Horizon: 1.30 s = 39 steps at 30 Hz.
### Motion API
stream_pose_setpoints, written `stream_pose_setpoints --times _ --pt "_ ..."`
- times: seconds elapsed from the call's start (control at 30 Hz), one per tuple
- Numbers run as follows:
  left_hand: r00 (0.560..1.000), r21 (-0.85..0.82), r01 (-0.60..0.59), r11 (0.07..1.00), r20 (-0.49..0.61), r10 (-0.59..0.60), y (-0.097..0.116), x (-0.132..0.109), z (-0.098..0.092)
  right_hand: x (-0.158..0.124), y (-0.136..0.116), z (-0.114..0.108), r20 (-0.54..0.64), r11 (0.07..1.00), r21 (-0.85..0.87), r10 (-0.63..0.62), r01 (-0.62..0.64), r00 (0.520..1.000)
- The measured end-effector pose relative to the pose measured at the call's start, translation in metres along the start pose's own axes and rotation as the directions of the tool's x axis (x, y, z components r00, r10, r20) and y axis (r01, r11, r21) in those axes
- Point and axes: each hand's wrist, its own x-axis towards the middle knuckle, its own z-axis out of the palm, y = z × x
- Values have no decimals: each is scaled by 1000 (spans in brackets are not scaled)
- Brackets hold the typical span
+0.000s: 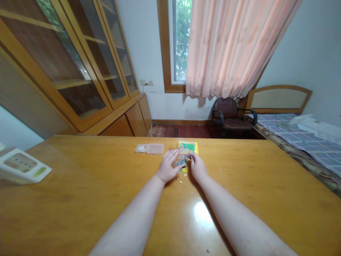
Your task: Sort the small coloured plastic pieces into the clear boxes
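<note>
Around the near part of a yellow-edged card with a green picture (188,146), both of my hands are close together. My left hand (168,166) curves its fingers and thumb around a see-through plastic piece with blue bits (182,160), which seems to be a small clear box. My right hand (198,168) is closed in a pinch at the right side of that piece. What lies between its fingertips is too small to make out. Several tiny pale pieces (180,182) are scattered on the table just in front of the hands.
Left of the hands lies an opened translucent pinkish plastic case (155,149) with something white inside. A white box-like object (23,166) stands at the table's (87,192) left end. Beyond are a glass-fronted cabinet (117,103), an armchair (229,113) and a bed (314,131).
</note>
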Motion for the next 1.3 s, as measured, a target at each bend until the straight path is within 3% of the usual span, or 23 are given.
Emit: stream_pose_setpoints --times 0.17,0.3,0.37,0.47,0.57,0.63,0.83,0.97,1.2,1.3 --pt "1000 -32 1 999 -27 -2 1 -2 1 0 -2 -2 10 1000 2 -25 25 1000" --pt "969 -278 119 953 -175 -172 -9 0 10 -5 -9 -7 61 989 8 -150 150 987" --pt "931 -490 157 857 -217 -295 -15 2 14 -8 -12 -10 125 970 21 -244 244 962" --pt "884 -722 190 665 -169 -436 -22 6 15 -10 -15 -11 222 935 23 -350 354 910" --pt "871 -821 236 520 -59 -488 -24 6 14 -12 -16 -9 239 917 -51 -374 396 896" --pt "874 -827 272 491 -1 -485 -23 5 14 -12 -16 -6 211 908 -132 -366 398 906" --pt "889 -705 358 612 59 -453 -24 4 18 -13 -11 -3 168 869 -277 -376 409 911" --pt "919 -632 327 703 39 -392 -25 5 19 -11 -9 -7 161 862 -262 -403 433 901" --pt "926 -583 334 741 56 -373 -23 4 20 -9 -16 -11 187 876 -267 -361 401 914" --pt "928 -538 308 785 -14 -373 -23 5 20 -9 -17 -12 167 879 -278 -352 386 921"
